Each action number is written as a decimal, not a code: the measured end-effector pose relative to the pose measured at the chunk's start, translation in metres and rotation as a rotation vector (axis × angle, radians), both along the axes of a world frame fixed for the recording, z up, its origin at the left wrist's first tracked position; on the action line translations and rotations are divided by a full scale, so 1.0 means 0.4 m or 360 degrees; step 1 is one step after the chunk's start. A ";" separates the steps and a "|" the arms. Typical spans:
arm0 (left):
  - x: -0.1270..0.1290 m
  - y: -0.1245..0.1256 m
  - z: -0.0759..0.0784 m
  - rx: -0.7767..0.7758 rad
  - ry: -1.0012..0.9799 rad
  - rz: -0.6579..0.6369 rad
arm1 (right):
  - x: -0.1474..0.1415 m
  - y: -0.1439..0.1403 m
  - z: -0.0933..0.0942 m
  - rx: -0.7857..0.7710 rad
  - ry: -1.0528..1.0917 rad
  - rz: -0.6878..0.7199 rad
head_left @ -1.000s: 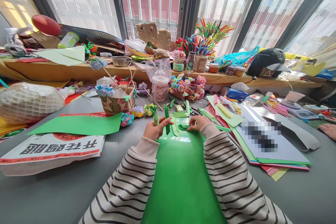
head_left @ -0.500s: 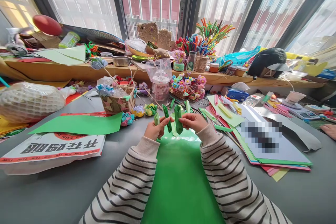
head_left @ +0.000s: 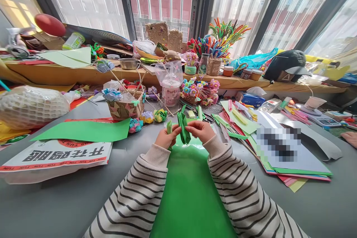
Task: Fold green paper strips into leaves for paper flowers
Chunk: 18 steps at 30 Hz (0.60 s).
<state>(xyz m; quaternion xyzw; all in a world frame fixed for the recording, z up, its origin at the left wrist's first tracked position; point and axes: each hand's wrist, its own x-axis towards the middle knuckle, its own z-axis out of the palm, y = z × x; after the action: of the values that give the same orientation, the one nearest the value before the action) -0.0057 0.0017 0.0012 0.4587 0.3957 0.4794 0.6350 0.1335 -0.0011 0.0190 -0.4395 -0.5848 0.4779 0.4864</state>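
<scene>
Cluttered grey craft table (head_left: pixel 69 200); folded green paper strips (head_left: pixel 183 128) are pinched between left hand (head_left: pixel 166 138) and right hand (head_left: pixel 201 131).

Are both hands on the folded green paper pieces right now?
Yes, the left hand and right hand pinch the folded green paper pieces together above the green sheet.

Grey table (head_left: pixel 55 200) – wooden sill (head_left: pixel 69 74) – tall barred windows (head_left: pixel 161 3), bright daylight.

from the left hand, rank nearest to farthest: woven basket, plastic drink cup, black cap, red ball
1. Woven basket, just up-left of the left hand.
2. Plastic drink cup, straight behind.
3. Black cap, far right sill.
4. Red ball, far left sill, roughly tied with the cap.
</scene>
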 end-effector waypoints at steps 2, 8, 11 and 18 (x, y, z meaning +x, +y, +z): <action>0.000 0.001 -0.001 0.0024 0.0040 0.0043 | -0.004 0.001 -0.005 0.0036 -0.0039 -0.0069; 0.002 0.004 -0.005 0.0009 0.0053 0.0105 | -0.014 -0.001 -0.014 0.0282 -0.0322 -0.0303; 0.006 0.003 -0.002 0.0015 0.0063 0.0122 | -0.017 -0.002 -0.015 0.0331 -0.0438 -0.0402; 0.012 -0.004 0.003 0.0089 0.0185 0.0186 | -0.021 -0.004 -0.020 0.0422 -0.0534 -0.0471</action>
<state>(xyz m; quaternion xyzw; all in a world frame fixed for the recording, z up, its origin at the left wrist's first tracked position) -0.0009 0.0001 0.0023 0.4792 0.4445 0.4991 0.5689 0.1250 -0.0029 0.0111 -0.5258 -0.6442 0.2410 0.5006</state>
